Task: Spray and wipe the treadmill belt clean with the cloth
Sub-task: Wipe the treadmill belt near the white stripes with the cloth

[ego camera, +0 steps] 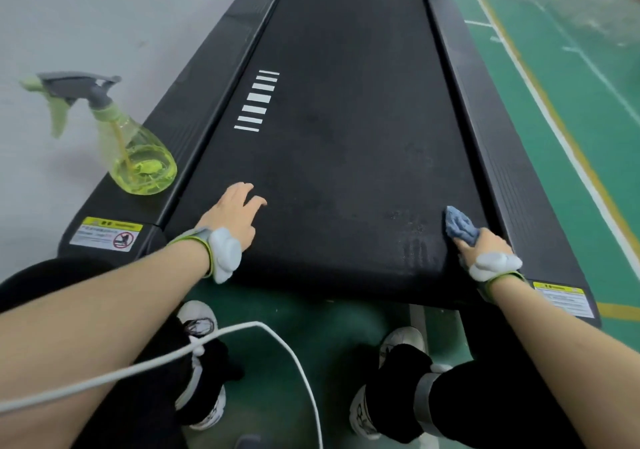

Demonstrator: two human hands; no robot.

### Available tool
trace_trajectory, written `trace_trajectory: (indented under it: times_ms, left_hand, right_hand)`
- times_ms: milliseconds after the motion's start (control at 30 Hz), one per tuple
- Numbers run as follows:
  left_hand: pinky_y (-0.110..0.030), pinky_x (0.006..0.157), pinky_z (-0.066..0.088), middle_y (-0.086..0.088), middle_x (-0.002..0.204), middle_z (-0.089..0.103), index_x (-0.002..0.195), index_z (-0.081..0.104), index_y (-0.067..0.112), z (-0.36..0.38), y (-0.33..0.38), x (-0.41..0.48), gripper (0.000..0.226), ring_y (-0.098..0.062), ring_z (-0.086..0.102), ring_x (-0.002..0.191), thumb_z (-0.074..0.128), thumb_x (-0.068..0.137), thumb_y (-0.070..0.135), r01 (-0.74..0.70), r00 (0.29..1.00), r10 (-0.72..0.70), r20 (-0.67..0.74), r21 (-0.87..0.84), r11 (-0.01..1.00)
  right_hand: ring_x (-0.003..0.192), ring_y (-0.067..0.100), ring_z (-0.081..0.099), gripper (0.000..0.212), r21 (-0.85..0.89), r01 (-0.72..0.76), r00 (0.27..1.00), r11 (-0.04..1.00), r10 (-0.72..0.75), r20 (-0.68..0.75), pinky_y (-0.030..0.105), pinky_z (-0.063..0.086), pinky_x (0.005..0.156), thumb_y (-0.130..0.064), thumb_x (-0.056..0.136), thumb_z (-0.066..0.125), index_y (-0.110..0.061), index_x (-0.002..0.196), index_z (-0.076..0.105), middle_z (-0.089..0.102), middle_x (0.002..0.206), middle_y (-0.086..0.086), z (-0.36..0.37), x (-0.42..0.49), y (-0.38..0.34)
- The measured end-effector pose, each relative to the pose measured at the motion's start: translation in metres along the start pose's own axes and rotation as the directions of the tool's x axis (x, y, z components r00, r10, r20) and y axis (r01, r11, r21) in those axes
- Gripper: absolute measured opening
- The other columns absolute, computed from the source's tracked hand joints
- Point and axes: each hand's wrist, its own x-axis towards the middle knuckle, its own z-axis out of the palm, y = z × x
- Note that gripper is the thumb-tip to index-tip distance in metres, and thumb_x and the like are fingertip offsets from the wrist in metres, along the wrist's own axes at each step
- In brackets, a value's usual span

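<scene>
While the left hand (232, 216) is resting spread on the near treadmill belt (346, 119), the right hand (485, 246) is gripping the blue cloth (460, 225), pressing it at the belt's near right edge; the spray bottle (135, 151) is standing on the left side rail (194, 78).

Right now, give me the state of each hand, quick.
Left hand: open, resting on the treadmill belt, holding nothing.
Right hand: closed around the blue cloth, pressing it on the belt near its right edge.
</scene>
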Motion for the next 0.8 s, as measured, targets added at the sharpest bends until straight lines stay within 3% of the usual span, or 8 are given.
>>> trace_trajectory:
  times_ms: [67,200,333,433,500,600,733,800]
  left_hand:
    - [-0.032,0.086,0.045,-0.003,0.150,0.019,0.135,0.040,0.019,-0.012,-0.017,0.007,0.051,-0.017,0.013,0.143,0.044,0.087,0.003,0.065,0.998,-0.065,-0.019,-0.022,0.998]
    - [-0.034,0.092,0.042,-0.005,0.142,0.029,0.133,0.043,0.018,-0.027,-0.038,0.017,0.046,-0.019,0.020,0.137,0.044,0.089,0.006,0.088,0.996,-0.088,-0.017,-0.022,0.996]
    - [-0.036,0.097,0.040,-0.008,0.137,0.037,0.132,0.047,0.014,-0.029,-0.059,0.020,0.042,-0.022,0.026,0.133,0.044,0.091,0.008,0.049,0.998,-0.049,-0.048,-0.014,0.999]
    - [-0.036,0.100,0.039,-0.007,0.138,0.037,0.133,0.046,0.014,-0.025,-0.071,0.018,0.041,-0.022,0.027,0.134,0.044,0.092,0.010,0.052,0.998,-0.054,-0.034,-0.033,0.998]
    - [-0.034,0.104,0.035,-0.007,0.142,0.034,0.136,0.042,0.014,-0.021,-0.077,0.018,0.044,-0.023,0.025,0.136,0.046,0.093,0.013,0.035,0.999,-0.035,0.011,-0.044,0.998]
    - [-0.029,0.113,0.019,-0.007,0.152,0.022,0.143,0.034,0.017,-0.021,-0.081,0.018,0.049,-0.022,0.015,0.143,0.046,0.095,0.017,-0.023,0.996,0.024,0.086,-0.016,1.000]
    - [-0.030,0.118,0.009,-0.005,0.159,0.002,0.151,0.015,0.014,-0.026,-0.088,0.020,0.060,-0.022,-0.001,0.148,0.042,0.098,0.022,-0.053,0.987,0.035,0.157,0.111,0.992]
    - [-0.032,0.119,0.006,-0.008,0.159,-0.007,0.152,0.004,0.010,-0.027,-0.092,0.022,0.067,-0.024,-0.006,0.148,0.042,0.098,0.026,-0.034,0.980,-0.002,0.200,0.174,0.984]
  right_hand:
    - [0.096,0.035,0.062,0.043,0.108,0.023,1.000,0.994,-0.021,-0.019,0.036,0.046,0.078,-0.045,0.093,0.047,-0.006,0.110,0.054,0.066,0.106,0.019,0.000,0.000,-0.004]
    - [0.095,0.035,0.060,0.041,0.072,0.090,0.994,0.993,-0.085,-0.062,0.034,0.039,0.071,-0.044,0.097,0.037,-0.006,0.106,0.049,0.064,0.103,0.018,0.010,-0.014,-0.036]
    - [0.113,0.034,0.045,0.046,-0.055,0.154,0.981,0.986,-0.160,-0.113,0.042,0.036,0.089,-0.052,0.096,0.031,-0.011,0.109,0.049,0.054,0.117,0.016,0.039,-0.036,-0.100]
    - [0.125,0.033,0.032,0.044,-0.041,0.163,0.969,0.986,-0.167,-0.183,0.052,0.019,0.108,-0.052,0.095,0.036,-0.016,0.112,0.055,0.039,0.131,0.014,0.064,-0.055,-0.150]
    - [0.132,0.034,0.026,0.041,-0.022,0.244,0.947,0.970,-0.243,-0.209,0.055,0.011,0.111,-0.048,0.095,0.040,-0.016,0.115,0.056,0.035,0.139,0.015,0.078,-0.060,-0.176]
    - [0.130,0.033,0.032,0.038,-0.055,0.430,0.880,0.901,-0.432,-0.197,0.047,0.024,0.109,-0.037,0.097,0.040,-0.007,0.118,0.050,0.046,0.131,0.014,0.091,-0.068,-0.208]
    - [0.127,0.031,0.037,0.040,0.094,0.500,0.861,0.861,-0.483,-0.161,0.038,0.029,0.107,-0.023,0.096,0.045,-0.008,0.133,0.041,0.048,0.127,0.012,0.101,-0.096,-0.264]
    - [0.116,0.029,0.050,0.039,-0.018,0.588,0.788,0.808,-0.578,-0.213,0.034,0.038,0.098,-0.024,0.088,0.058,-0.011,0.124,0.053,0.060,0.113,0.010,0.112,-0.109,-0.296]
